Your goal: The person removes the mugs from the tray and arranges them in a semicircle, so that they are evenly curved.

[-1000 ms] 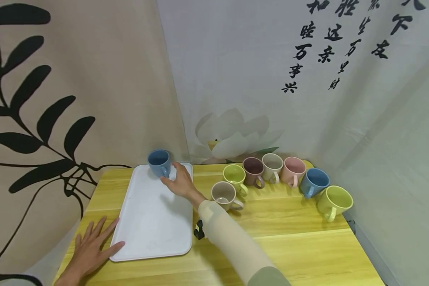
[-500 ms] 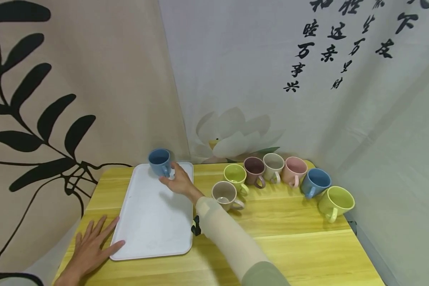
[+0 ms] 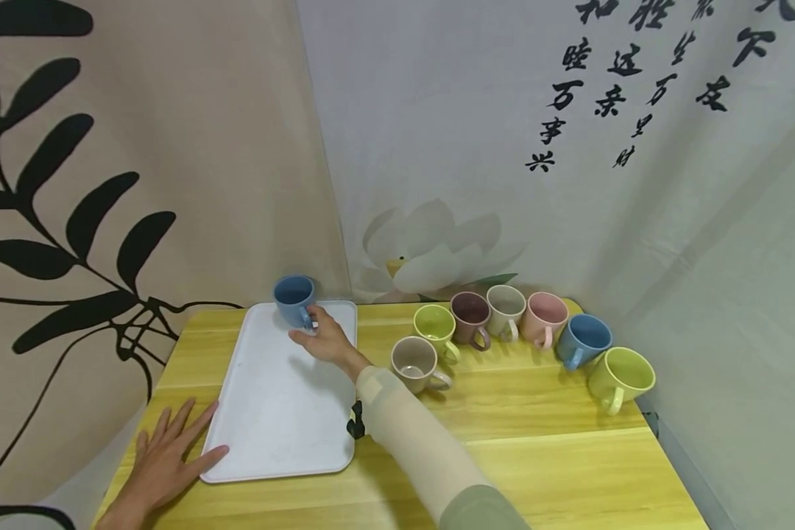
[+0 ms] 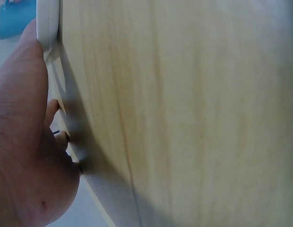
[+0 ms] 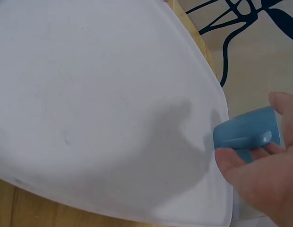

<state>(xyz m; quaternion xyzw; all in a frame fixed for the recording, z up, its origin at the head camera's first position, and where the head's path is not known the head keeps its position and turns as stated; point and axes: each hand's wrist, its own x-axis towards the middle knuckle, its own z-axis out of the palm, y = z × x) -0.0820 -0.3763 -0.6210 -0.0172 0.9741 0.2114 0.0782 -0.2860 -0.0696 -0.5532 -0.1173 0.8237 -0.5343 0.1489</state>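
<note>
A blue mug (image 3: pixel 293 296) stands upright at the far left corner of a white tray (image 3: pixel 278 412), its handle towards me. My right hand (image 3: pixel 324 340) holds it loosely at the handle. In the right wrist view, fingers (image 5: pixel 283 101) lie near the mug's rim, others lie behind the handle, and the thumb reaches towards the mug's base. How firm this hold is does not show. My left hand (image 3: pixel 165 464) lies with fingers spread on the table (image 3: pixel 517 456) at the tray's near left side, thumb over the tray's rim.
Several mugs stand right of the tray: a taupe mug (image 3: pixel 414 359) nearest, then a lime mug (image 3: pixel 433 324), a purple mug (image 3: pixel 469 316), a white mug (image 3: pixel 503 309), a pink mug (image 3: pixel 543 318), another blue mug (image 3: pixel 583 338) and a yellow-green mug (image 3: pixel 619 375). A printed cloth (image 3: pixel 424 147) hangs behind.
My right hand has shifted slightly left, closer in against the mug's handle. The blue mug stays in the same corner of the tray. My left hand stays in place.
</note>
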